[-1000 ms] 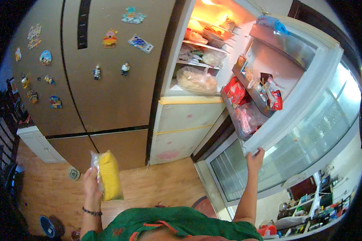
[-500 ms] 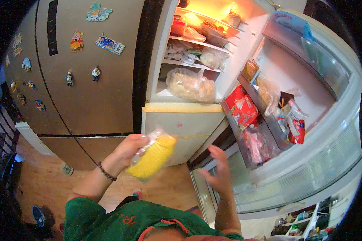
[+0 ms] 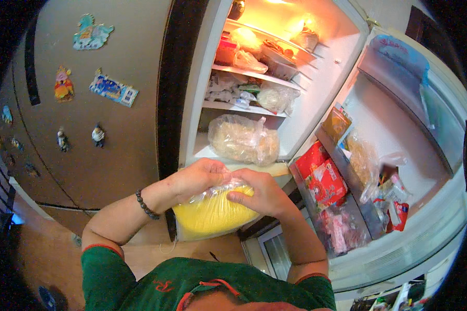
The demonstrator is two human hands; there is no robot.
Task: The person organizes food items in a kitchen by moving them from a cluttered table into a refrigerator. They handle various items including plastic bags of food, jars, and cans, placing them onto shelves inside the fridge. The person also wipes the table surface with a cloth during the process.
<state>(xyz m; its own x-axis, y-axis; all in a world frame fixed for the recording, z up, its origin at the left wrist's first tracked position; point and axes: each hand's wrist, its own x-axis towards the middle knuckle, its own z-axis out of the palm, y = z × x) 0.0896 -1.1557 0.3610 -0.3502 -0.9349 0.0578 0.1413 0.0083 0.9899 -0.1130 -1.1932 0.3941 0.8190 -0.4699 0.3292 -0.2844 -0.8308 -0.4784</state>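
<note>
A clear plastic bag of fine yellow grain (image 3: 213, 213) hangs from both hands in front of the open fridge. My left hand (image 3: 202, 179), with a beaded bracelet on its wrist, pinches the gathered top of the bag. Close beside it, my right hand (image 3: 257, 192) grips the bag's neck too, its thumb lying against the plastic just above the yellow filling. Directly beyond the hands, a large knotted plastic bag with pale contents (image 3: 244, 140) rests on the fridge's lowest visible shelf.
Bags and containers fill the upper fridge shelves (image 3: 249, 109). To the right the fridge door (image 3: 342, 274) stands open, its bins holding red packets (image 3: 324, 181) and a bag of pink items (image 3: 340, 228). At left is a brown cabinet-like door (image 3: 124, 41) with magnets.
My right hand has come in from the right and taken hold of the bag's top beside my left hand. The bag has risen toward the fridge, and the view has moved closer.
</note>
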